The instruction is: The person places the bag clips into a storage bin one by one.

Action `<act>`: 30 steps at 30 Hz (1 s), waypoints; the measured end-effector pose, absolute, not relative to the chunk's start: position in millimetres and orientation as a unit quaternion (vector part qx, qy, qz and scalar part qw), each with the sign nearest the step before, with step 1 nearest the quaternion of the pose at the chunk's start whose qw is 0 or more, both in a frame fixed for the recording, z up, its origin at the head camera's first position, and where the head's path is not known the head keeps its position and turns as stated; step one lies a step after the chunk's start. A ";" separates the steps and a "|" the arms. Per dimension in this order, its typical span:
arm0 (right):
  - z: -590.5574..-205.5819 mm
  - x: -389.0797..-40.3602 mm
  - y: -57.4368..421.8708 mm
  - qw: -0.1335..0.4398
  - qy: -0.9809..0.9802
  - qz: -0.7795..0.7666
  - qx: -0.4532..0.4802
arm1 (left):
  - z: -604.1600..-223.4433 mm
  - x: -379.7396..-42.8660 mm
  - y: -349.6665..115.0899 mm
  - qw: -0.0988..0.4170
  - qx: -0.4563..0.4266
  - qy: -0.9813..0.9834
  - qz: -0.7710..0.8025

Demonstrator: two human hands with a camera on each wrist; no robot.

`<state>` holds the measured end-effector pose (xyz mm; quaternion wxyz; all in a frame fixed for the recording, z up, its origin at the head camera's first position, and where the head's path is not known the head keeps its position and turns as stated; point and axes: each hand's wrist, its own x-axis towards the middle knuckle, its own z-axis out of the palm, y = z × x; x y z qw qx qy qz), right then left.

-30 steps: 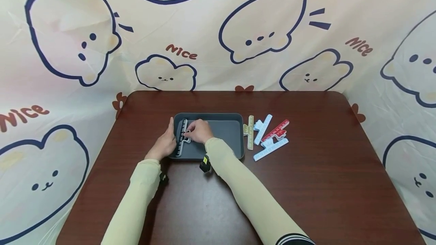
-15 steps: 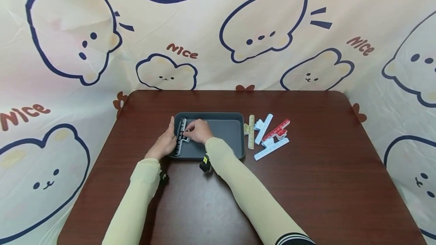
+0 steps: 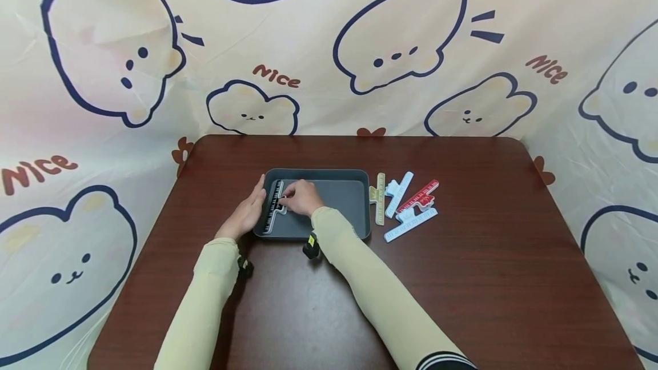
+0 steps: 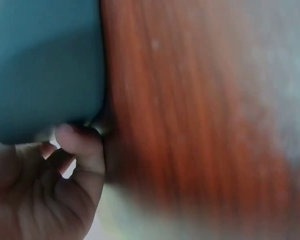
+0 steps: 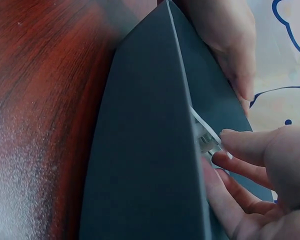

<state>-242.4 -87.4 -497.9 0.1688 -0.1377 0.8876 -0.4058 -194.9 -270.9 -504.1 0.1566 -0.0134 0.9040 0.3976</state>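
We find the black-and-white clip (image 3: pixel 272 211) inside the grey tray (image 3: pixel 340 203), along its left end, mostly hidden by the wall in the right wrist view; our right hand (image 3: pixel 302 197) pinches its handle; our left hand (image 3: pixel 244 213) lies straight-fingered against the tray's outside, its thumb perhaps touching the corner, though that close view blurs; four more clips (image 3: pixel 417 197) lie rightward.

dark brown table (image 3: pixel 514 278), cartoon-printed cloth (image 3: pixel 308 27) behind
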 end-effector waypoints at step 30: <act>-499.2 -243.5 -83.9 0.193 0.859 -0.451 -0.147 | -506.6 -192.9 -288.2 0.209 0.002 0.832 0.514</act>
